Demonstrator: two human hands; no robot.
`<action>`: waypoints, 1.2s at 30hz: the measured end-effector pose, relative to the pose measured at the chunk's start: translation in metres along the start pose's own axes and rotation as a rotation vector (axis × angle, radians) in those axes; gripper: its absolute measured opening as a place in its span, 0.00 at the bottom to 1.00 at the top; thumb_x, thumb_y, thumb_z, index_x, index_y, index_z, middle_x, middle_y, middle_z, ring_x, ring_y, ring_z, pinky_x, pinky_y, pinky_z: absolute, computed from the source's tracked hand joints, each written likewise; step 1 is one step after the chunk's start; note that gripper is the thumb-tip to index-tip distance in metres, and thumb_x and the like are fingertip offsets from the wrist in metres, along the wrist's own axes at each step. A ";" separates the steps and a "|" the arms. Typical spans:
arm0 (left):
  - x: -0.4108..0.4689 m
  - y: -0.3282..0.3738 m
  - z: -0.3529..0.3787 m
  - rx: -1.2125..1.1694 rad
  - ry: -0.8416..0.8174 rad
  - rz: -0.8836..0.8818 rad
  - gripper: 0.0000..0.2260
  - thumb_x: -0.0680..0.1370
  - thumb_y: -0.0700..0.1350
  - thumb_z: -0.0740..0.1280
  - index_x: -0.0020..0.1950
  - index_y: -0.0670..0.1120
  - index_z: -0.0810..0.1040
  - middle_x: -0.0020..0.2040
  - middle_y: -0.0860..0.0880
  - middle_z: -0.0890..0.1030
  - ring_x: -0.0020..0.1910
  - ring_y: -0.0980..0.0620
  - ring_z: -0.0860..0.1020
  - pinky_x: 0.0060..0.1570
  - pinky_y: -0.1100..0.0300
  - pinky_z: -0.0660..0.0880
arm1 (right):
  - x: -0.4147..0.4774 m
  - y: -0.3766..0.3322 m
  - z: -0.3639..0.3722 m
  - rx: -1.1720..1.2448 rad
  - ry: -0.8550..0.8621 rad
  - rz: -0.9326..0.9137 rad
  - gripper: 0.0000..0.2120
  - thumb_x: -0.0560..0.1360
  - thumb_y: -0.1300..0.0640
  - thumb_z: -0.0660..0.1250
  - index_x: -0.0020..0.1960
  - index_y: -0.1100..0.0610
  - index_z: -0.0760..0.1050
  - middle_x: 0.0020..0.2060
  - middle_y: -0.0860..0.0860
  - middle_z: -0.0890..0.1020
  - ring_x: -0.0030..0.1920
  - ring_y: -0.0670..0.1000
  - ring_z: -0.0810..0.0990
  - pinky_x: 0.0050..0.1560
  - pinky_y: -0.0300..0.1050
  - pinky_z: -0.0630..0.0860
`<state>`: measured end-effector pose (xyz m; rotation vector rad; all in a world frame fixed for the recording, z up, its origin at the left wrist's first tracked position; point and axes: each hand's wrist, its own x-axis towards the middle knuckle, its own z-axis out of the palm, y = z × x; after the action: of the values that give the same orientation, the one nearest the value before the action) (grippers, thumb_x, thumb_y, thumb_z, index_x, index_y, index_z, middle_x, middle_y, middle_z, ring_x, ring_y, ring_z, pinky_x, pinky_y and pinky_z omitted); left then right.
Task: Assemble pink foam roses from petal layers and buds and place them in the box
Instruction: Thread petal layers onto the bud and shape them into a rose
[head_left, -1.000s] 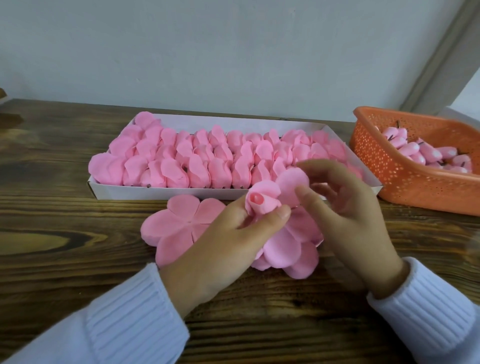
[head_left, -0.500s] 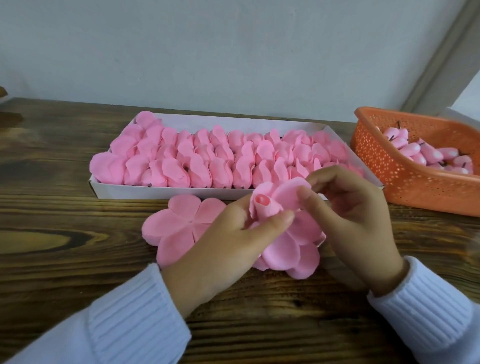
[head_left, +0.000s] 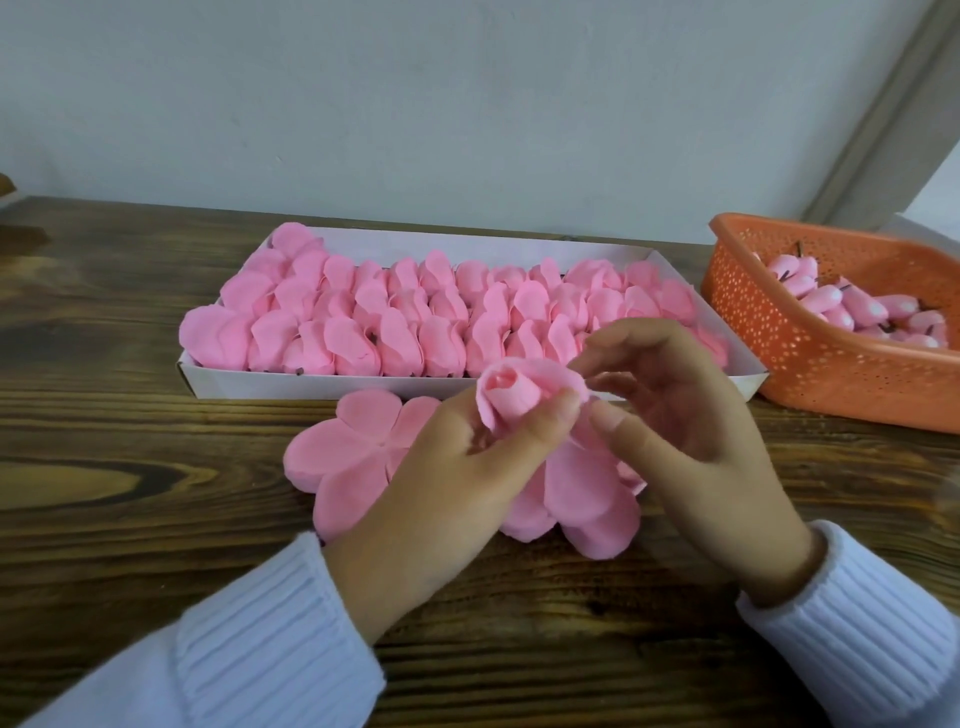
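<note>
Now the half-made rose (head_left: 511, 395) sits at the middle of the view, just in front of the white box (head_left: 311, 384). The left hand (head_left: 457, 467) pinches it between thumb and curled fingers. The inner petals are rolled close round the bud, whose darker tip barely peeks out at the top. A second ago that tip stood bare and one petal flared open toward one o'clock; it has since been folded in, so the inner wrap looks done.

The right hand (head_left: 691, 415), at three o'clock of the rose, has its fingers curved and slightly spread. Whether it touches the petal edge cannot be told.

The outer petal layers (head_left: 582, 488) spread flat beneath both hands, not yet wrapped. A spare petal layer (head_left: 353, 447) lies on the wooden table (head_left: 130, 415) at nine o'clock. The box, at twelve o'clock, holds rows of finished roses (head_left: 395, 322). An orange basket (head_left: 779, 332) of buds (head_left: 831, 301) stands at two o'clock.
</note>
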<state>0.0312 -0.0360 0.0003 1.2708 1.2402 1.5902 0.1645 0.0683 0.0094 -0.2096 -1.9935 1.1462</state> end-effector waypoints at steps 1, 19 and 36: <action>0.000 0.000 0.000 -0.027 0.018 -0.015 0.13 0.73 0.58 0.68 0.53 0.53 0.81 0.51 0.49 0.84 0.53 0.54 0.82 0.58 0.54 0.77 | 0.000 0.000 0.001 0.014 -0.026 0.026 0.17 0.72 0.56 0.69 0.59 0.54 0.71 0.50 0.48 0.79 0.54 0.50 0.78 0.57 0.45 0.73; 0.000 0.013 0.000 -0.127 -0.223 0.052 0.20 0.70 0.46 0.69 0.61 0.47 0.75 0.55 0.45 0.82 0.56 0.51 0.80 0.55 0.59 0.78 | -0.002 -0.012 0.010 0.497 -0.322 0.373 0.28 0.71 0.62 0.70 0.68 0.61 0.63 0.49 0.54 0.84 0.52 0.50 0.82 0.53 0.42 0.77; -0.001 0.008 0.001 0.098 0.011 0.100 0.14 0.75 0.55 0.63 0.60 0.57 0.76 0.55 0.68 0.80 0.57 0.70 0.75 0.51 0.79 0.68 | 0.005 -0.004 0.000 0.491 0.097 0.609 0.20 0.69 0.59 0.69 0.61 0.60 0.74 0.52 0.61 0.81 0.50 0.58 0.79 0.54 0.54 0.75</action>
<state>0.0327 -0.0390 0.0076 1.4072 1.2934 1.6255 0.1622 0.0681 0.0156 -0.6274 -1.5339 1.9259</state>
